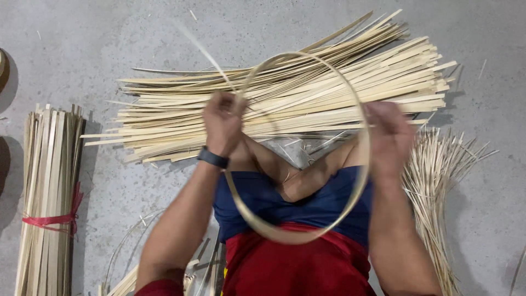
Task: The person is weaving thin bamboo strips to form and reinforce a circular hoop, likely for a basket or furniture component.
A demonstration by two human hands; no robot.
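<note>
My left hand (223, 121) is up in front of me, fingers curled tight around the bamboo hoop (307, 234) at its upper left, right where a thin loose strip end (204, 50) sticks out and away. My right hand (390, 137) is closed on the hoop's right side, a bit blurred, fingers wrapped over the band. The hoop hangs between my two hands, its lower curve passing across my lap over the blue and red cloth (296, 257). Beyond it, on the grey concrete floor (76, 49), lies a big heap of flat bamboo strips (307, 98). To my left sits a bundle of strips (46, 192) tied with a red band (52, 220). On my right, a pile of thin slivers (438, 175) fans out across the floor.
</note>
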